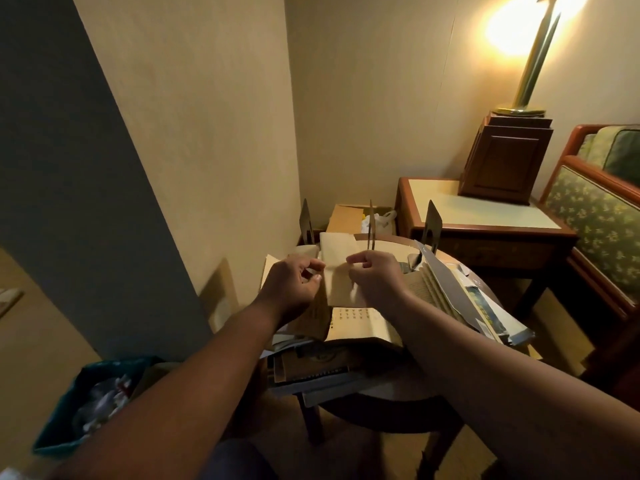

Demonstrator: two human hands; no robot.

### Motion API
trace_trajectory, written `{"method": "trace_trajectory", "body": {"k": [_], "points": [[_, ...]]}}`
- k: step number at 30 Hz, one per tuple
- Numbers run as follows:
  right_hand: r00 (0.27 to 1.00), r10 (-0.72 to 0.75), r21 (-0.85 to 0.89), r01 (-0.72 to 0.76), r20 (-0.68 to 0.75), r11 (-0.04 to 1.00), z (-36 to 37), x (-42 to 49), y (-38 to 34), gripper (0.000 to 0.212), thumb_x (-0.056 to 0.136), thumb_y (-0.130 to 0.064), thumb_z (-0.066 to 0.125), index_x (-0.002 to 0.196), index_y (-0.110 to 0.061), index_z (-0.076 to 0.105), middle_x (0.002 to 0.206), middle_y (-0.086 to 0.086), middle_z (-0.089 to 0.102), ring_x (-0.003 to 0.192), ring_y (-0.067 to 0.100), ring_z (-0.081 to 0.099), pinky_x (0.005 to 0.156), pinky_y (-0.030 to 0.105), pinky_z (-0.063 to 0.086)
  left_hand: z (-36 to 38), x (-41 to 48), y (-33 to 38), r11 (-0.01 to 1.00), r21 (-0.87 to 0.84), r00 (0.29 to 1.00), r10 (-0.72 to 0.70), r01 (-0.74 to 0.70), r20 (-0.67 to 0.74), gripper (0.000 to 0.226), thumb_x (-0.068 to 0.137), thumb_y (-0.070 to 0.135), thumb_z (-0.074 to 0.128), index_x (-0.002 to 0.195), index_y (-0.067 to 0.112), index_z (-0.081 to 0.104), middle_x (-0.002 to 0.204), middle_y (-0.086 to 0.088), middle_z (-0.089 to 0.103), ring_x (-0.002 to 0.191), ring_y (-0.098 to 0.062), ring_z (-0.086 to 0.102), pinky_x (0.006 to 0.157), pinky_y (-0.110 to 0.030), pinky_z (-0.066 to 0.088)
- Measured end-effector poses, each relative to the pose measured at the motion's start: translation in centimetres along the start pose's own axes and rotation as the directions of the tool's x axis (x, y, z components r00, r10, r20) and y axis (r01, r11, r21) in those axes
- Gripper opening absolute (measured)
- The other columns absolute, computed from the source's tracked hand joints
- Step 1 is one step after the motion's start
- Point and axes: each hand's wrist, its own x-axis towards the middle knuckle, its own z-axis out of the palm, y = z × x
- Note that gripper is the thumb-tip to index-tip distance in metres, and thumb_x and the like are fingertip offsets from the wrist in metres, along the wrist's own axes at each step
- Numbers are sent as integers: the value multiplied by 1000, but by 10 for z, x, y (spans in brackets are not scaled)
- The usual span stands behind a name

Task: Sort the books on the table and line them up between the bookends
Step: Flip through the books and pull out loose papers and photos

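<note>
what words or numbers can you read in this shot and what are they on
No text here can be read.
open page: rows of small printed characters, too blurred to read.
dark cover lower in the pile: a pale line of print, unreadable.
tan booklet, pinched by the left hand and right hand: no print shows.

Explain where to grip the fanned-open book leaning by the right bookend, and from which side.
Probably pinch its dark cover and fanned pages together along the raised top edge, coming from above: it stands tilted beside the right bookend, with papers crowding its right side.
</note>
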Motion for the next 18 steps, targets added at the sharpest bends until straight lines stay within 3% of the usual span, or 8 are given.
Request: {"method": "trace_trajectory", "body": {"k": [2,5,7,11,14,18], "points": [[999,-20,-77,17,-34,997,-11,4,5,26,93,-16,64,118,-14,71,125,8,64,109,27,60,81,40,59,8,4,5,999,22,998,40,-41,50,30,90,18,68,119,17,68,115,-2,68,101,-16,64,83,-29,58],[999,-26,-173,19,-39,985,-24,7,14,26,95,-17,62,119,-14,71,131,7,62,115,27,57,65,23,47,20,9,14,989,94,984,97,-112,148,33,88,25,70,121,19,67,121,-1,67,109,-16,62,88,-30,56],[1000,-7,-235,2,-21,972,-29,9,25,26,94,-22,64,119,-17,70,132,5,60,117,25,55,65,20,43,27,12,20,978,148,962,109,-150,252,35,89,27,70,123,18,66,124,-1,65,112,-17,59,94,-32,53],[994,102,-372,-81,36,925,-25,7,47,38,84,-39,75,120,-30,65,139,6,48,124,27,49,93,36,50,43,16,23,955,246,904,48,-167,425,39,90,30,68,126,19,64,128,0,60,117,-18,55,102,-35,47],[981,179,-411,-134,72,902,-20,-2,58,41,88,-38,71,127,-33,59,144,9,35,129,32,44,104,44,46,56,18,15,918,355,873,-20,-177,487,47,90,38,64,133,21,59,138,-2,52,127,-22,48,108,-38,41],[992,77,-487,-19,98,873,-17,-15,71,40,95,-42,60,134,-33,57,153,9,27,141,35,32,111,46,36,71,16,3,808,563,862,-151,-174,484,68,97,53,45,154,21,27,165,-6,13,151,-28,10,122,-48,16]]}}
